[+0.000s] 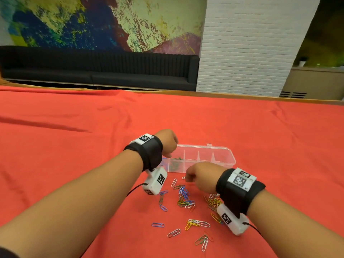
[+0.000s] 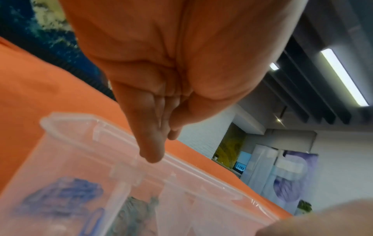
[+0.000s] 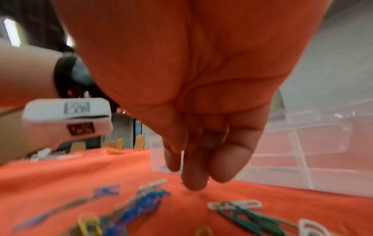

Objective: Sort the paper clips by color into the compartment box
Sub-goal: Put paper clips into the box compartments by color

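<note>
Red cloth [image 1: 74, 118]; left hand [image 1: 167, 142] over box [image 1: 226, 155], fingers extended, empty; right hand [image 1: 197, 176] fingers bunched above clips [image 1: 184, 197], grasp unclear; tangled clips risk lifting mixed colours.

Dim warm light, blurred wrist views, edge distortion

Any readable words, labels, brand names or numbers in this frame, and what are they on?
No readable text in any view.
Left wrist camera unit and band: square black-and-white marker patterns only, no letters.
Right wrist camera unit and band: marker patterns only.
Clear compartment box: no label visible.
</note>
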